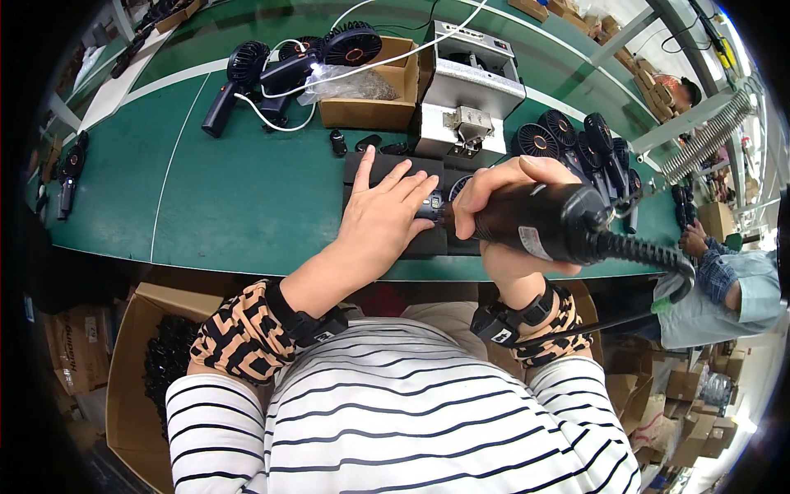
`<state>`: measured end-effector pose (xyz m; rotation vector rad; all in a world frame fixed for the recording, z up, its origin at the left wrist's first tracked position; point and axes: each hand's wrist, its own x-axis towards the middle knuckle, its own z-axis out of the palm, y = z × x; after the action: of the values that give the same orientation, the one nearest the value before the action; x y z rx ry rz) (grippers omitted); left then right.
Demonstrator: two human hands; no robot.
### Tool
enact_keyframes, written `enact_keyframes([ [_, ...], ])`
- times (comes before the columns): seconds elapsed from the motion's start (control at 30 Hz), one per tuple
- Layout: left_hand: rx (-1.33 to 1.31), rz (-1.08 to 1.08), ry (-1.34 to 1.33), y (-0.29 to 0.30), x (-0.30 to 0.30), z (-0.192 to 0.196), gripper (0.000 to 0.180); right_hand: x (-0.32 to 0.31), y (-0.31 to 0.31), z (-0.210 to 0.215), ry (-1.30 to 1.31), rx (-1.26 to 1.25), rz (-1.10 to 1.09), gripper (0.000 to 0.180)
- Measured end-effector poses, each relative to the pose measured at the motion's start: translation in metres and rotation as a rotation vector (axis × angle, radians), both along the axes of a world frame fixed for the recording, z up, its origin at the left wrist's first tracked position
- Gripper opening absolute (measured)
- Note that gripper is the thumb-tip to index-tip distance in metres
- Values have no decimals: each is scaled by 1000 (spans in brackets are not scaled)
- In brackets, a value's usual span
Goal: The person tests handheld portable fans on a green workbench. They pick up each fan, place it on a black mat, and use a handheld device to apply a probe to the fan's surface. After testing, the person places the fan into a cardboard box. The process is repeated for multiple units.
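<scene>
Right hand (502,193) grip closed around black electric screwdriver (543,221), left hand (383,216) flat on black fixture (387,169), fans (576,140) behind.

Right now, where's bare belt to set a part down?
Free: green belt left of the left hand, between the black fixture and the white line. Crowded: cardboard box, metal press and fan stack behind; right hand grips the electric screwdriver.

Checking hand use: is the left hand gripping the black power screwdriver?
No: the right hand grips the black power screwdriver; the left hand lies flat on the black fixture.
</scene>
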<state>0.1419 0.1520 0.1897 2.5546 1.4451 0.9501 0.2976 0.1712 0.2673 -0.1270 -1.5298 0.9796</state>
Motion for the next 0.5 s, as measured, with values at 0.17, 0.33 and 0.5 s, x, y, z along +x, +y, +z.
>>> enact_keyframes([
  [0.17,-199,-45,-79,9,-5,24,51,1,10,38,-38,-210,-110,93],
  [0.33,-233,82,-128,0,-32,37,49,31,-1,75,110,-94,-189,89],
  [0.5,-541,-6,-781,-17,-53,26,40,32,7,47,-20,-216,-250,86],
])
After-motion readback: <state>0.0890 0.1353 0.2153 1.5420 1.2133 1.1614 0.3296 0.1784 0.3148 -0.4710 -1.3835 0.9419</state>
